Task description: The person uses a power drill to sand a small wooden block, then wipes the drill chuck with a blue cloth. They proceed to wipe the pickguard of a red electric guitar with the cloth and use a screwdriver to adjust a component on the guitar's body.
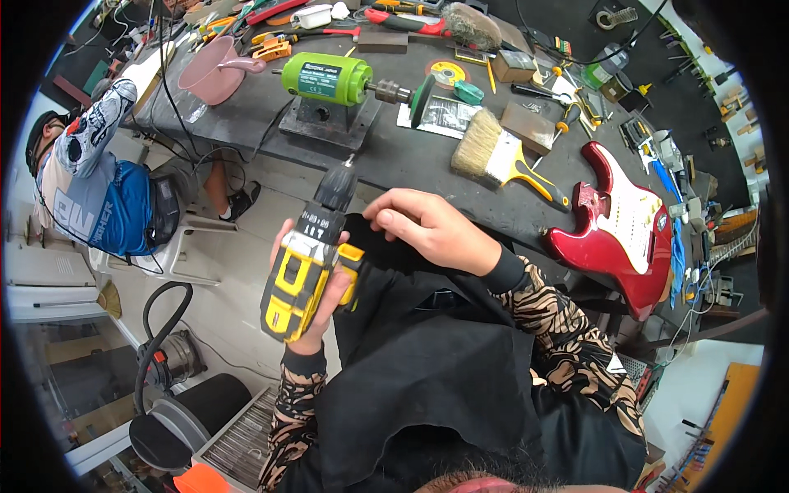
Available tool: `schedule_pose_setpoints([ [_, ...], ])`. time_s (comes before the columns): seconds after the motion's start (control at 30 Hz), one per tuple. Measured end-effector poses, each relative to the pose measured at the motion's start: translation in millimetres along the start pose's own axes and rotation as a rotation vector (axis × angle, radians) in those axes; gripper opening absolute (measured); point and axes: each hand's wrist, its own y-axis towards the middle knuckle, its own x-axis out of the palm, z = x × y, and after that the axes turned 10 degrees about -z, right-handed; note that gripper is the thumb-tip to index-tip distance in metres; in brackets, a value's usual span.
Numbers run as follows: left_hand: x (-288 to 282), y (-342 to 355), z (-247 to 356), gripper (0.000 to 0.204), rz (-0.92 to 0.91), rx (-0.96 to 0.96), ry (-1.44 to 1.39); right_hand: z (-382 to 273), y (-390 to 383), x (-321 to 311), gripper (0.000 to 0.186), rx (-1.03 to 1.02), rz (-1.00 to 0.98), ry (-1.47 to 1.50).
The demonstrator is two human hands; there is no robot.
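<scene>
A yellow-and-black cordless drill [300,271] is gripped in my left hand [325,308], its black chuck [335,189] pointing up toward the bench. A small metal bit [349,161] sticks out of the chuck. My right hand [436,230] hovers just right of the chuck, apart from it, with loosely bent fingers and nothing visible in them. On the bench beyond the drill stands a green bench motor [329,78] with a chuck and a green disc [422,100] on its shaft. A wide paint brush [497,152] lies to the right of the motor.
A glossy red guitar body [612,222] rests on the bench's right side. Pink dipper [218,72], wood blocks [526,127] and several hand tools crowd the dark bench [394,152]. At left a person [99,189] sits on a white stool; a shop vacuum [193,419] stands below.
</scene>
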Motion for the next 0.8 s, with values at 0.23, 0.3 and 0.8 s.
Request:
schedule_pose_setpoints([
  [0.23,41,28,-27,0.098,-0.073,-0.120,-0.444,25,4,-16,0.041,-0.212,-0.020,0.164],
  [0.3,49,32,-33,0.064,-0.055,-0.159,-0.412,29,7,-17,0.039,-0.187,0.000,0.227],
  [0.8,43,54,-54,0.034,-0.024,-0.232,-0.607,24,24,-11,0.042,-0.066,0.074,0.595],
])
